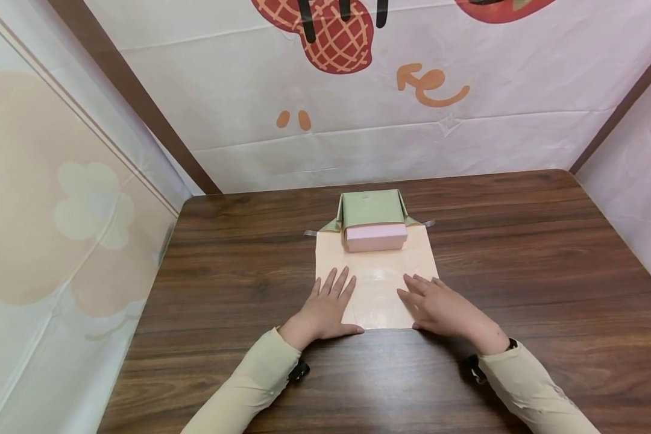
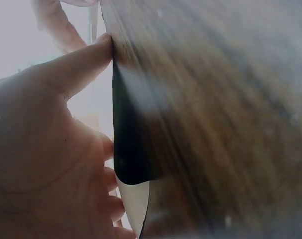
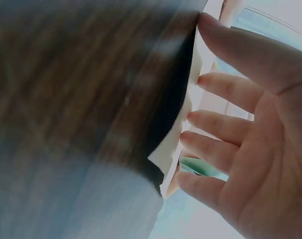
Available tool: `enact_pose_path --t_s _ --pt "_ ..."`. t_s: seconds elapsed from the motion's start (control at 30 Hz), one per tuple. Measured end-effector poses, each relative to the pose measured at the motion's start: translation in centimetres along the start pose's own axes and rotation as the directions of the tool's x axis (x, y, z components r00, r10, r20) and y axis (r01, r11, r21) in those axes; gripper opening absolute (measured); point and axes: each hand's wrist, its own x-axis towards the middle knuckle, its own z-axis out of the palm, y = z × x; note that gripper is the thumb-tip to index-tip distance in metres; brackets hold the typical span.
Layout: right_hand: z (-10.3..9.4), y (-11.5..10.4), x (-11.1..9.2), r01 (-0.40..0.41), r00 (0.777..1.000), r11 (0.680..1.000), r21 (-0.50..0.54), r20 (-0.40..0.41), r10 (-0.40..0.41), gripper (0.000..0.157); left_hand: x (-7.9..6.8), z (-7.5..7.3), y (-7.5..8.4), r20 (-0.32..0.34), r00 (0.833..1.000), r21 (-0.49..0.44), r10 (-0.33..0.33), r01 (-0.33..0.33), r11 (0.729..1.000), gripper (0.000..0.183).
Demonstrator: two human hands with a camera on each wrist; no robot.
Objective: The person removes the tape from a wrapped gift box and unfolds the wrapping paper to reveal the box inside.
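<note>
A pink box [image 1: 377, 239] sits at the far end of a cream sheet [image 1: 378, 295], which looks like wrapping paper. The sheet's green side [image 1: 373, 208] is folded over the top of the box, with creased folds at both sides. My left hand [image 1: 322, 310] rests spread on the near left part of the sheet, thumb at its near edge. On the near right part, my right hand [image 1: 445, 308] touches the sheet with its fingertips. Both wrist views show the thumbs at the paper's edge, which lifts slightly from the table. Neither hand grips the box.
Small greyish strips [image 1: 430, 223] stick out beside the folded part, on the left and on the right. The dark wood table [image 1: 239, 253] runs back to a printed cloth [image 1: 369, 150], and another cloth hangs along the left side.
</note>
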Motion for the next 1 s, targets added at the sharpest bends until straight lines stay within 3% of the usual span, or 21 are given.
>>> enact_pose_path --t_s 0.43,0.8,0.9,1.0 --pt "0.3 -0.2 -0.9 0.023 0.999 0.999 -0.023 -0.03 -0.023 0.054 -0.1 0.3 0.1 -0.02 1.0 -0.054 -0.009 0.008 0.999 0.084" --pt "-0.1 0.0 -0.9 0.062 0.995 0.998 -0.01 -0.073 -0.063 0.051 0.0 0.3 0.1 -0.021 1.0 -0.038 -0.007 0.007 0.999 0.082" --pt "-0.2 0.4 -0.6 0.102 0.989 0.995 0.0 -0.109 -0.101 0.048 0.0 0.3 0.1 -0.039 0.999 -0.034 -0.004 0.002 0.999 0.081" --pt "-0.3 0.9 -0.2 0.141 0.974 0.99 -0.028 -0.172 -0.144 0.046 0.1 0.1 0.1 -0.098 0.995 -0.003 0.013 -0.013 1.0 0.077"
